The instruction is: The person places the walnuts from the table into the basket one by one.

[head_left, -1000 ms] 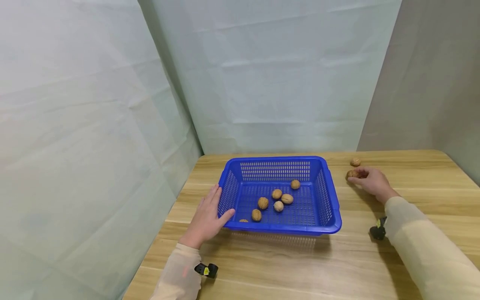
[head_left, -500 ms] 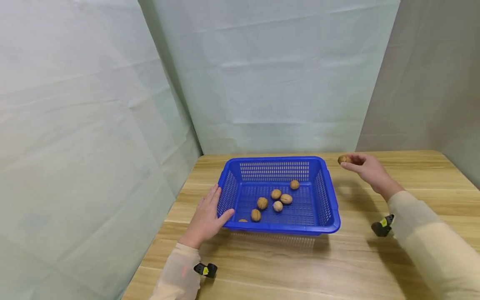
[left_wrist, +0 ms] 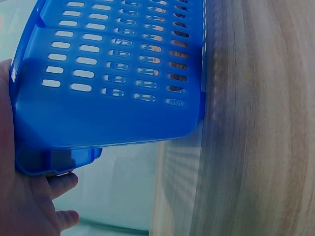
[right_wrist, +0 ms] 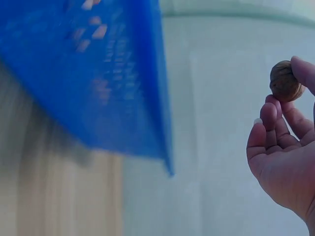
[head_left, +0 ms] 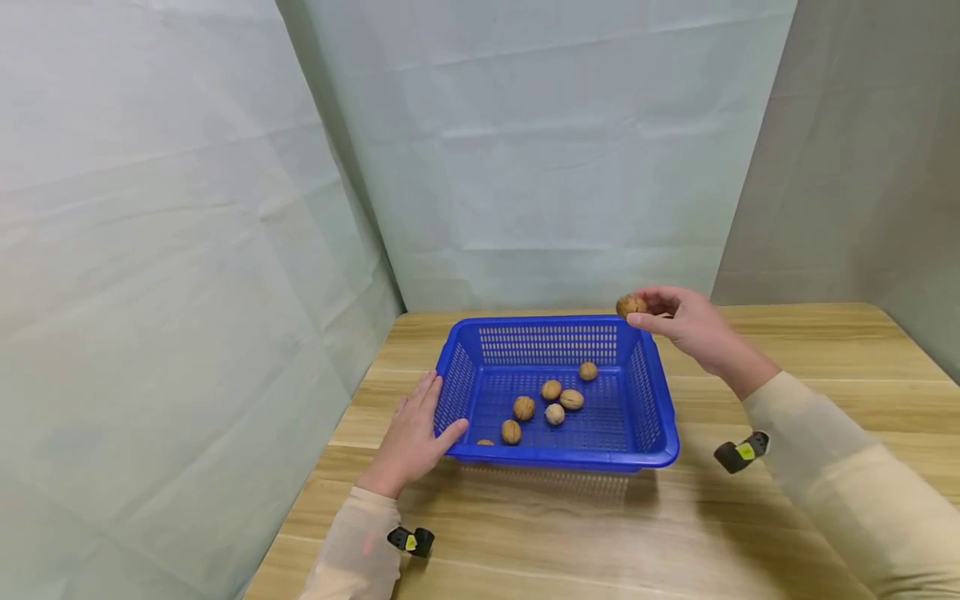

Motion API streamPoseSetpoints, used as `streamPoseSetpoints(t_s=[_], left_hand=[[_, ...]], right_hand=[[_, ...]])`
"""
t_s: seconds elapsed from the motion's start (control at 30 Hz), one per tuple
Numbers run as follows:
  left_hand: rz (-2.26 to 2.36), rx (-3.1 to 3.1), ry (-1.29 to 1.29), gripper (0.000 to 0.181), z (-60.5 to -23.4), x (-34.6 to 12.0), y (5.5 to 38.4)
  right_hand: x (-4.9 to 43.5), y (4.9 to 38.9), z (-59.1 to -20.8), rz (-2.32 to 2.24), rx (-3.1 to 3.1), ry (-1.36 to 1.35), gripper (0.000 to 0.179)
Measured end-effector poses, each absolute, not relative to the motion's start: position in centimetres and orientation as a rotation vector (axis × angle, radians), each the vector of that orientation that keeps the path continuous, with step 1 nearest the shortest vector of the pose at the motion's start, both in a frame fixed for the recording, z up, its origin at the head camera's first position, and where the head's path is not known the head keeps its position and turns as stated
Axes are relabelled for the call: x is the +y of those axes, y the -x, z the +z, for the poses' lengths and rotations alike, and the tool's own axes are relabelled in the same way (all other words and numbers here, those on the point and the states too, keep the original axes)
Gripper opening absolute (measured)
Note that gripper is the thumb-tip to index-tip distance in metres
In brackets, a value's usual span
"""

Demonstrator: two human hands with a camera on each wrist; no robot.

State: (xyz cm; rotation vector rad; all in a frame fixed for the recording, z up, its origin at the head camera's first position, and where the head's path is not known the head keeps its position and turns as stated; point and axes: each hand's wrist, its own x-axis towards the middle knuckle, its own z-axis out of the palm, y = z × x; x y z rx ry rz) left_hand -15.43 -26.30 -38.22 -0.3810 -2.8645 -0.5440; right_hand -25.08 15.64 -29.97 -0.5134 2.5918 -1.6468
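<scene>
My right hand (head_left: 686, 325) pinches a brown walnut (head_left: 632, 307) between thumb and fingertips, above the far right corner of a blue plastic basket (head_left: 570, 457). In the right wrist view the walnut (right_wrist: 285, 81) shows clearly at the fingertips, while the basket (right_wrist: 98, 98) is blurred. On the basket's left rim, near the front corner, rests my left hand (head_left: 408, 437), fingers fairly straight and thumb over the edge. Several walnuts, among them a paler one (head_left: 555, 414), lie on the basket floor. The front wall partly hides one walnut (head_left: 485, 442).
The basket stands on a wood-grain table (head_left: 540, 533). Pale cloth (head_left: 562, 167) hangs behind the table and along its left side. Each sleeve carries a small black wrist device, one on the left (head_left: 411, 541) and one on the right (head_left: 741, 452).
My right hand has lifted a walnut off the table and carried it left to the basket's corner. The other walnut on the right is no longer visible. My left hand stays put.
</scene>
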Motion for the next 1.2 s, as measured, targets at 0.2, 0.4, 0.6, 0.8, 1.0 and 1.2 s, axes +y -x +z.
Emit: streamPoseSetpoints(t_s=[0.2,0.4,0.6,0.8,1.0,1.2], left_hand=[[-0.551,-2.863,0.381,0.09,-38.2,-26.3,15.4],[-0.551,-2.858,0.377,0.091,-38.3,-26.5,15.5],[-0.554,-2.849,0.373,0.091,-38.5,-26.6,15.5],[-0.546,-2.843,0.379,0.091,-38.6,-26.5,15.3],[-0.559,-2.833,0.388,0.089,-38.6,-26.5,15.1],[-0.561,-2.823,0.4,0.089,-38.6,-26.6,15.1]], right_hand=[[12.8,24.2,-27.6,-1.64,2.514,0.617,0.054],[10.0,25.0,-26.9,-1.63,2.479,0.708,0.056],[7.2,26.7,-27.6,-1.662,2.394,0.767,0.052],[5.2,28.2,-29.1,-1.576,2.34,0.759,0.05],[4.8,29.5,-31.4,-1.487,2.356,0.757,0.051],[4.8,29.8,-33.1,-1.465,2.352,0.702,0.053]])
